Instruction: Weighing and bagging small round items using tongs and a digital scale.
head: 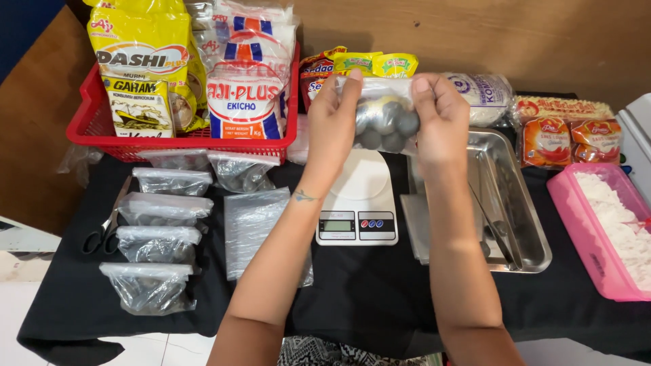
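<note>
Held up over the white kitchen scale [357, 203], small clear bag of dark round balls [384, 122] (long axis crosswise), pinched at either end by left hand [334, 120] and right hand [442, 122], both equally near

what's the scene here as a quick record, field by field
left hand: grips left edge of a clear bag of dark round balls
right hand: grips the bag's right edge
below bag: white kitchen scale
right of scale: steel tray, pink tub of white powder
left side: filled clear bags, scissors, red basket of packets
surface: black cloth
</note>
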